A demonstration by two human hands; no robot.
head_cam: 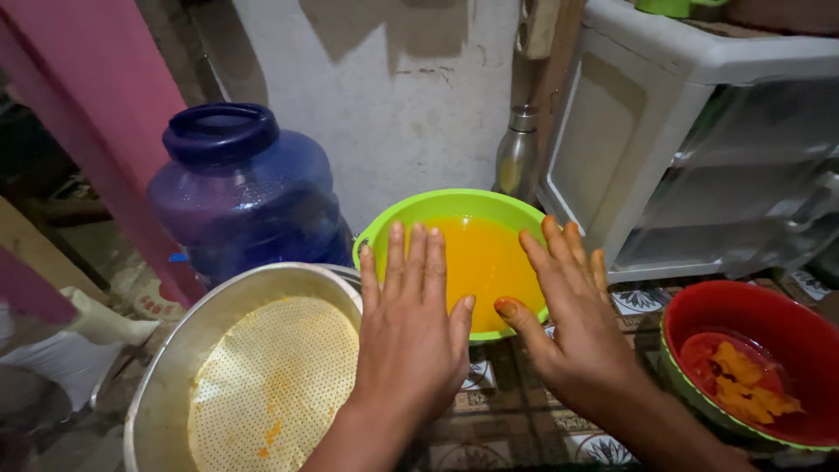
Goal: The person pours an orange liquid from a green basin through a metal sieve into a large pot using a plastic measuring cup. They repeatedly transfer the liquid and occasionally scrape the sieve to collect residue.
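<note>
Head view, looking down. Both hands are held flat, palms down, fingers extended and close together; neither grip is closed on anything and nothing is held.

Left hand [411,336]: hovers over the near rim of the green bowl [411,210], fingertips reaching past the rim above the orange liquid [489,258]. Whether the palm touches the rim cannot be told. Just outboard of this hand sits the large metal pot [175,358] with a perforated strainer disc [271,385] lying inside it, flecked with orange residue.

Right hand [577,323]: mirrors the left, fingers over the bowl's right near edge, thumb tip stained orange and pointing inward. Outboard of it is the red bowl [769,315] holding orange pulp [743,380] in a little liquid.

Beyond both hands: blue water jug [245,192] ahead of the left, steel bottle [517,157] straight past the bowl, white plastic drawer unit [690,131] ahead of the right. Everything rests on a patterned tiled floor [516,411].

Judgement: the bowl is filled fairly high, so any hold on it would go best with both grips set opposite each other under the rim, kept level, moved slowly. The wet, stained fingers suggest a slippery hold.
</note>
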